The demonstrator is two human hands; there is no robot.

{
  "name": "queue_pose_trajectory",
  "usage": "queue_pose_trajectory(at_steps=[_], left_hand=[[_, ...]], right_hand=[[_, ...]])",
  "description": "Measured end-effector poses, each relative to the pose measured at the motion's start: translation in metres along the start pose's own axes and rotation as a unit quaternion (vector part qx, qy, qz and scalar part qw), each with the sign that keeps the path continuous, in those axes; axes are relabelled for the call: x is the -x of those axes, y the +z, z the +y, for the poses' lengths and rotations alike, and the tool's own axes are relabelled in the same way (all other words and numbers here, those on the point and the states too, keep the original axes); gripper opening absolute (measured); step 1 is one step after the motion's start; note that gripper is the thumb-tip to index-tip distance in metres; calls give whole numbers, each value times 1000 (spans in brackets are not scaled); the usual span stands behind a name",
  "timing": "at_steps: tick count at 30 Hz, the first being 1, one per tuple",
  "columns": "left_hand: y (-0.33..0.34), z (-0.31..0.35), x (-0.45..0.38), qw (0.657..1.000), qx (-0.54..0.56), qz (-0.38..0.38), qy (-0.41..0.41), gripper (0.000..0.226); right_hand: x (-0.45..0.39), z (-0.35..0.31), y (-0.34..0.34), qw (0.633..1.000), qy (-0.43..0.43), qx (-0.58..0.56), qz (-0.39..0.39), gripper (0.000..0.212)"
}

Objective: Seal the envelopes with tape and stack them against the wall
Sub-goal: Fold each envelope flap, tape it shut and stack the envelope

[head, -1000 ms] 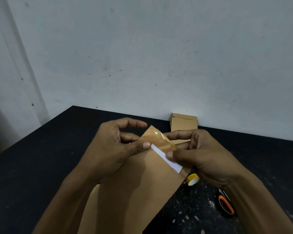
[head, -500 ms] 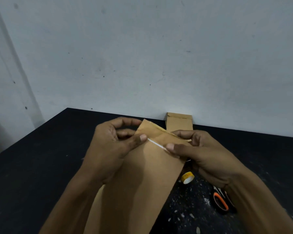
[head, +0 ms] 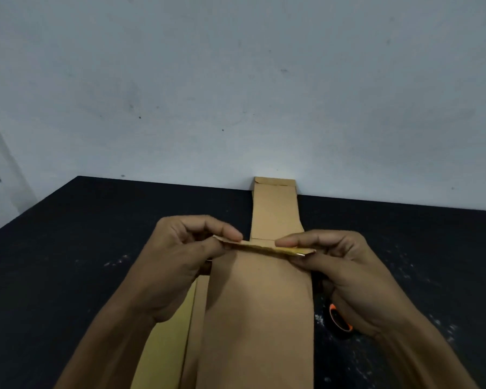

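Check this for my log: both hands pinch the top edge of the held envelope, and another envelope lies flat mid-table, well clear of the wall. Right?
Not quite. In the head view the other envelope leans against the wall. Both the left hand and the right hand do pinch the held envelope.

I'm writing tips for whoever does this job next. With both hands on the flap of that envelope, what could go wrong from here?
1. The left hand and right hand pinch only the ends of the folded flap; the middle may lift or crease.
2. The held envelope hides the envelopes beneath, so they could get shifted unnoticed.
3. The orange-and-black tool lies under the right wrist and could get knocked.
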State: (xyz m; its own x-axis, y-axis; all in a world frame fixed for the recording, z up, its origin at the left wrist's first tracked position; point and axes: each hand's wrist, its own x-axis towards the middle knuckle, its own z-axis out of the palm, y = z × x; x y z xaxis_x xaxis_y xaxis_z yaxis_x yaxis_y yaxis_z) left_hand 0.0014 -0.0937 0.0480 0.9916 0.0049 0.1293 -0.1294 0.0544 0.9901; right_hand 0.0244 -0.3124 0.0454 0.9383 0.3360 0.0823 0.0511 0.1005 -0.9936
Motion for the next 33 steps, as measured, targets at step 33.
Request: queue_pose_trajectory(at_steps=[33], left_hand=[[49,-100,-11,845,-516,-132,37,22]], right_hand=[[17,117,-43,776,-139,610,81,23]])
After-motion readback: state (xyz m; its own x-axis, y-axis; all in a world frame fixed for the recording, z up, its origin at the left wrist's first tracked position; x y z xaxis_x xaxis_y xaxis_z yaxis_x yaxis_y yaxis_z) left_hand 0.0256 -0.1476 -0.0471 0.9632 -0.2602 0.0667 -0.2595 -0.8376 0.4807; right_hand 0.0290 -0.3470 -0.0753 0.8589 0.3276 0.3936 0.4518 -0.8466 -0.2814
